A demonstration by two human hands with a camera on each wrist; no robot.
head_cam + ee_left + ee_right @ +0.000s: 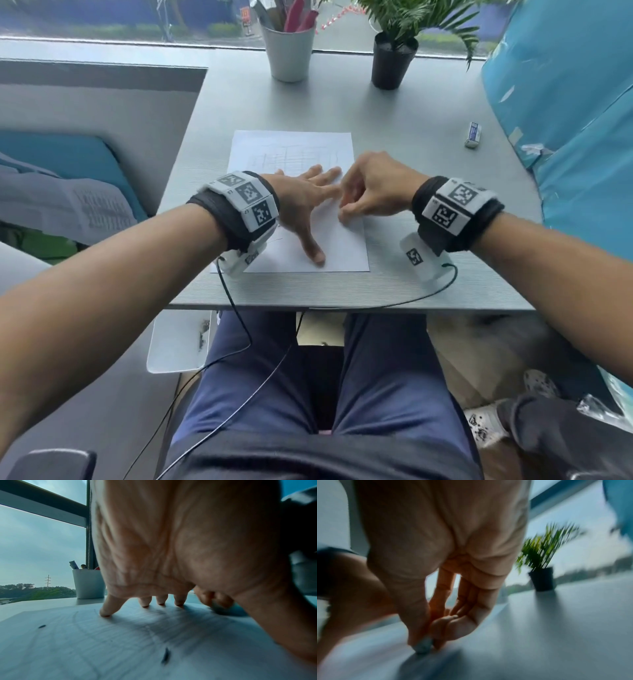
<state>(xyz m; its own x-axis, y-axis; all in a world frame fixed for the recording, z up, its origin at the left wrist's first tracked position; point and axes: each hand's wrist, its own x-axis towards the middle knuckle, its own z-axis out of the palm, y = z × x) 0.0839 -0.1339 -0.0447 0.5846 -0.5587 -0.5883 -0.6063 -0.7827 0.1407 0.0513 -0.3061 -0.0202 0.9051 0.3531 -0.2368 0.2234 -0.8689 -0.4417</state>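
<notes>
White cup (pixel 291 54), potted plant (pixel 394 65) beyond paper (pixel 342 246) (sleeved eraser (pixel 473 134) right)

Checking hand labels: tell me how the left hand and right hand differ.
The left hand presses the paper with spread, straight fingers; the right hand is curled. The left hand holds nothing; the right hand pinches what looks like a small eraser. Both are over the paper.

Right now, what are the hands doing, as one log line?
left hand: flat, pressing paper | right hand: pinching small pale lump, likely eraser, against paper | boxed eraser: on table, untouched
</notes>
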